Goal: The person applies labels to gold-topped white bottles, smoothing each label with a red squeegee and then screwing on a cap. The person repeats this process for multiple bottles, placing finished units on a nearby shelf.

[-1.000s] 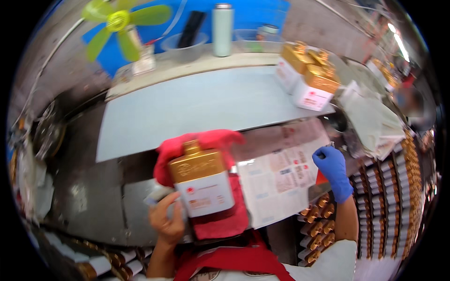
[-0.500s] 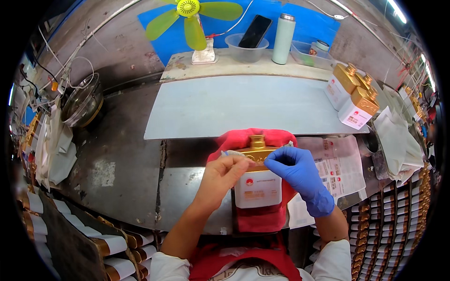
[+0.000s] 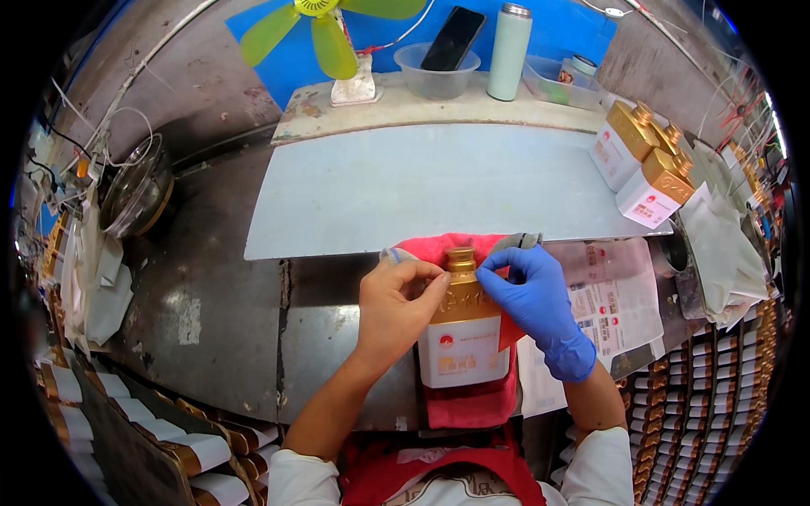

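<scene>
A gold-and-white bottle rests on a red cloth in front of me, neck pointing away. Its white face carries a red emblem and printed lines; raised lettering crosses the gold shoulder. My bare left hand is closed, thumb and forefinger pinched just left of the gold neck. On the other side, my right hand, in a blue glove, makes a similar pinch at the neck's right. Whatever thin thing may be between these fingertips is too small to make out.
Behind lies a pale board with several similar bottles at its right end. Farther back stand a green fan, a phone in a plastic bowl and a flask. Printed sheets lie right; stacked bottles fill racks.
Both pinching hands have shifted slightly away from me, from over the bottle's gold shoulder up to its neck. The left hand is more upright. The whole view has tilted a little.
</scene>
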{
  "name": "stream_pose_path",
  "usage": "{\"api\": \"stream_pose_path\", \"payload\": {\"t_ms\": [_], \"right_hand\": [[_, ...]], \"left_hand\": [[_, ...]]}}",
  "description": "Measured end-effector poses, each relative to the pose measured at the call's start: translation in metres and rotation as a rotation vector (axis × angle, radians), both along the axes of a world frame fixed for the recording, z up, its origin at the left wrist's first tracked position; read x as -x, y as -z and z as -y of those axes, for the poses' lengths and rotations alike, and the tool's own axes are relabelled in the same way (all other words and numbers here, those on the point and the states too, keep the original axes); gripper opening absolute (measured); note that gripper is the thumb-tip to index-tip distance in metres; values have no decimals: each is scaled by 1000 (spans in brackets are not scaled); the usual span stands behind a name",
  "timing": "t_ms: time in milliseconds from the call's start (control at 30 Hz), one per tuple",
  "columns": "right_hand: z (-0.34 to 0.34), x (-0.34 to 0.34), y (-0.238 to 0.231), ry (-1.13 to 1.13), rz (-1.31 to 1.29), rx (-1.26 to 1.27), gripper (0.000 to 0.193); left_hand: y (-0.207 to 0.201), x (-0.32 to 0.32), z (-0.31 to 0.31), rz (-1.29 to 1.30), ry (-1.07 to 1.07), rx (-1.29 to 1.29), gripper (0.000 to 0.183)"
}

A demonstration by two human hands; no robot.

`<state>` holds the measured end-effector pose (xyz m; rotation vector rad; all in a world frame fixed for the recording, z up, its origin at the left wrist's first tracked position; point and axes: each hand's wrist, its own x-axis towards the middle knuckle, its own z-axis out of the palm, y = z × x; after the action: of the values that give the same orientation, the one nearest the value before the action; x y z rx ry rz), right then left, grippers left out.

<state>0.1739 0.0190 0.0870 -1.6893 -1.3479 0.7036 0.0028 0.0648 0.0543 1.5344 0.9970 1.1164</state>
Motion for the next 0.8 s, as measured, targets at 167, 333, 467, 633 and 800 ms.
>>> {"api": "stream_pose_path", "payload": {"t_ms": [167, 333, 467, 633, 800], "right_hand": [[-7, -7, 8, -7, 23, 65, 13], [-12, -10, 6, -19, 25, 75, 13], [-15, -12, 5, -42, 29, 73, 13], [-16, -12, 5, -43, 12, 80, 14], [-16, -11, 7, -41, 11, 73, 14]], "left_hand": [[-2, -1, -9, -149, 3, -16, 9], [-9, -2, -16, -241, 25, -32, 9], [-10, -4, -18, -244, 12, -11, 11], [-9, -2, -22, -267, 47, -50, 11], [-15, -2, -24, -293, 75, -19, 12]]}}
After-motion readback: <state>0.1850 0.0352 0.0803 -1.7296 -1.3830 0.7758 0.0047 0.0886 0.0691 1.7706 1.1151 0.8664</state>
